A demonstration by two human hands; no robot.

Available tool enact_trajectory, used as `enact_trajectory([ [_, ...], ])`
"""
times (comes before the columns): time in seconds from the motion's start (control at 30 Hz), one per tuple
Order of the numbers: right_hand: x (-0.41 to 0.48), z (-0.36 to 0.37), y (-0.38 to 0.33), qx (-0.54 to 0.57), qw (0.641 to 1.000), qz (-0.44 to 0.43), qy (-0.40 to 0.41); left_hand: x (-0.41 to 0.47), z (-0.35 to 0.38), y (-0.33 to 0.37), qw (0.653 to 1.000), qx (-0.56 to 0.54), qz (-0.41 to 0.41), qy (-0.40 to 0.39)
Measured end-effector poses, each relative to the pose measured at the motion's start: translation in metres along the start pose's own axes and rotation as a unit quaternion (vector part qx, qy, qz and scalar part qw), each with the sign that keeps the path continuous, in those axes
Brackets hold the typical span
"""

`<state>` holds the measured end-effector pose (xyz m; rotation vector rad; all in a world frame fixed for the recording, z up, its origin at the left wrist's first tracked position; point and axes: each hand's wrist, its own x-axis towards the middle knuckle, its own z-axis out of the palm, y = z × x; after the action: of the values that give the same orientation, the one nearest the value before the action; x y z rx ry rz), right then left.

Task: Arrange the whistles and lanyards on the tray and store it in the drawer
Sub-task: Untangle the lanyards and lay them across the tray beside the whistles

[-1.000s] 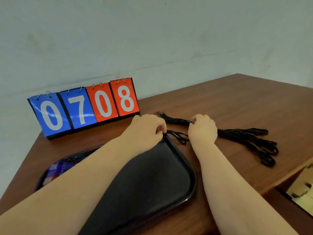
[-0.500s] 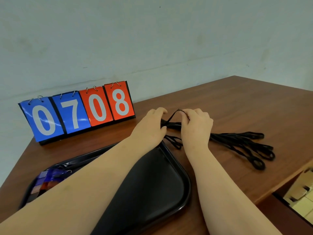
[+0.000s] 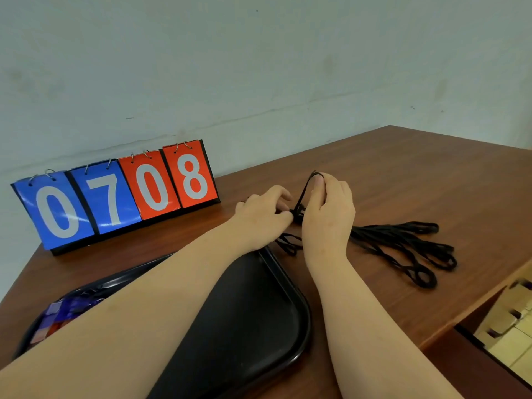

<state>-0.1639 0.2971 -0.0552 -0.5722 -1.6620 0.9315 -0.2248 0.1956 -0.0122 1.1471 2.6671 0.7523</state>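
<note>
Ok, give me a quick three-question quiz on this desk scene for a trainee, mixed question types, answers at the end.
1. True or false: the black lanyards lie on the tray.
2. Multiple choice: what does the flip scoreboard read? A 0807, B 0708, C 0780.
3. Short answer: which hand lifts a loop of black cord above the table?

Key
1. False: the bundle rests on the table, right of the tray.
2. B.
3. The right hand; its fingers raise the loop, while the left hand pinches the cord lower down.
</note>
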Motion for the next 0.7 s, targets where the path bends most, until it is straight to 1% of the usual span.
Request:
enact_trajectory([
  [0.07, 0.0, 0.0, -0.001, -0.001, 1.0, -0.001, 0.003, -0.003, 0.001, 0.006, 0.999, -0.013, 0.004, -0.044],
  [0.1, -0.001, 0.0, -0.001, -0.005, 1.0, 0.0, 0.004, -0.004, 0.002, 0.009, 0.999, -0.007, 0.011, -0.045],
  [0.3, -0.001, -0.003, -0.004, 0.007, 0.999, -0.017, 0.032, -0.001, 0.002, 0.005, 0.998, 0.015, 0.057, 0.035],
  [0.47, 0.0, -0.002, -0.003, -0.007, 0.998, 0.01, 0.06, -0.002, -0.014, 0.012, 0.988, -0.038, 0.087, 0.125],
  [0.57, 0.0, -0.002, -0.002, -0.023, 0.999, 0.03, 0.022, -0.007, -0.031, 0.016, 0.982, -0.06, 0.099, 0.149],
  [0.63, -0.001, 0.0, -0.005, -0.03, 0.999, 0.033, -0.025, -0.011, -0.045, 0.017, 0.982, -0.031, 0.107, 0.15],
  [0.7, -0.004, 0.001, -0.013, 0.004, 0.996, 0.031, -0.079, -0.02, -0.061, 0.018, 0.985, -0.003, 0.107, 0.132],
])
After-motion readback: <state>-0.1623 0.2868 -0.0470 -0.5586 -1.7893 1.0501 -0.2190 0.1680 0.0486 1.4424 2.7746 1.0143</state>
